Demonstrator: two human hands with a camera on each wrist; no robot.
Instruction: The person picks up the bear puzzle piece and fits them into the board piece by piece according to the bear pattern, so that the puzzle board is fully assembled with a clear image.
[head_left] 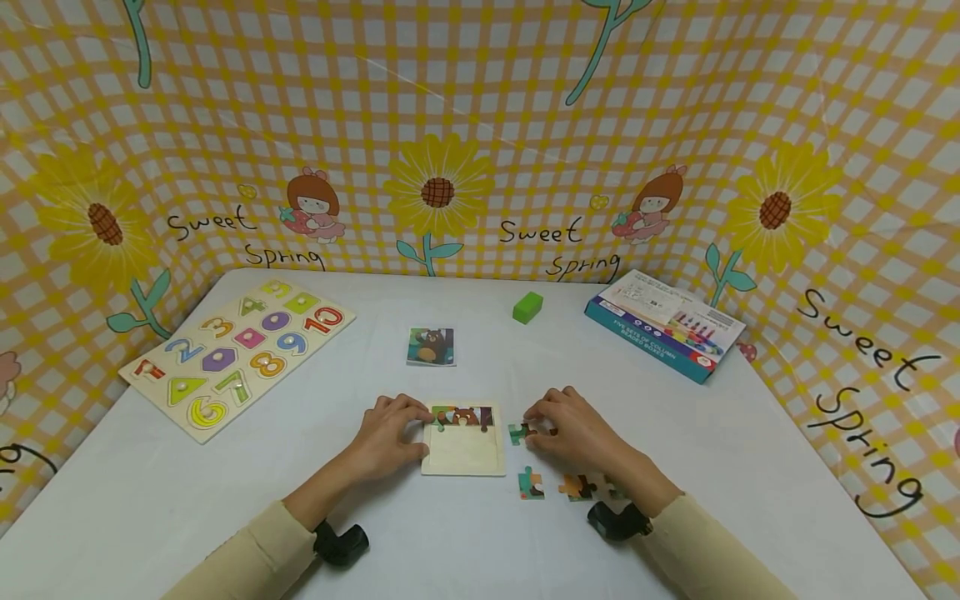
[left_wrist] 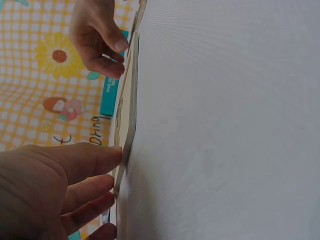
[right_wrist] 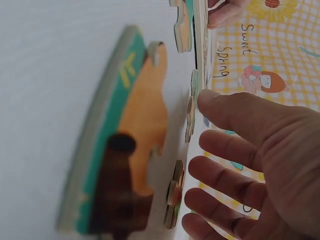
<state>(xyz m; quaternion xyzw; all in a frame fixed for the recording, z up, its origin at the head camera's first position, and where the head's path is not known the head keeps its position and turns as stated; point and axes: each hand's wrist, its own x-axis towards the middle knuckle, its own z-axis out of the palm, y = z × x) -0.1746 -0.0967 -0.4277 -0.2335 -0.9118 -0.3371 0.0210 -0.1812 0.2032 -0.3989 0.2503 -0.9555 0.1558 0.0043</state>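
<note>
A pale wooden puzzle tray [head_left: 465, 454] lies on the white table, its top row filled with pieces showing a brown bear [head_left: 466, 416]. At its left edge, my left hand [head_left: 386, 433] rests thumb and fingertips against the side; the left wrist view shows them touching the rim. My right hand [head_left: 573, 429] is low to the right of the tray, fingers spread, with the thumb tip right at a green and brown puzzle piece [head_left: 517, 434]. The hand partly covers this piece. Nearer me lie a teal and orange piece [head_left: 531, 483] and an orange and brown piece [head_left: 577, 487].
A bear picture card [head_left: 431, 347] lies beyond the tray, with a green block [head_left: 528, 307] farther back. To the left is a number-and-shape board [head_left: 240, 354]; a beaded-boxes carton [head_left: 663, 325] stands at the right. Patterned cloth [head_left: 480, 125] rises behind the table.
</note>
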